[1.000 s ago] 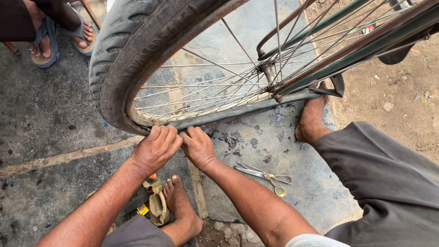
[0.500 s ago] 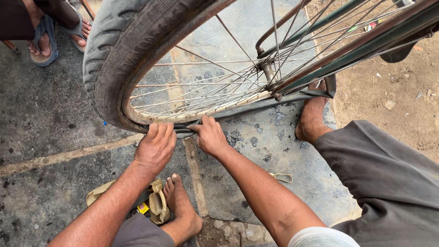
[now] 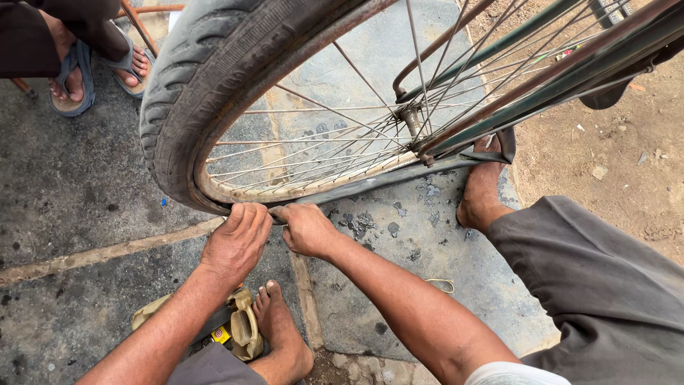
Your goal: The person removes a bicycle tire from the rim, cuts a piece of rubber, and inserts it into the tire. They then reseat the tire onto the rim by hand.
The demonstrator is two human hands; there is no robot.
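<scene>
Two hands on the bicycle wheel's lowest arc: our left hand [image 3: 237, 241] presses fingers curled over the tyre [image 3: 187, 107] edge, our right hand [image 3: 306, 228] pinches the tyre bead at the rusty rim [image 3: 285, 191], fingers closed tight. Wheel stands upright on the concrete slab [image 3: 85, 185], so we brace it low. Sandal [image 3: 239, 329] lies by our bare foot [image 3: 281, 335].

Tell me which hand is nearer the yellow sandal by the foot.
Left. The left hand grips the tyre edge almost straight above the yellow sandal; the right hand grips beside it, farther right of the sandal.
</scene>
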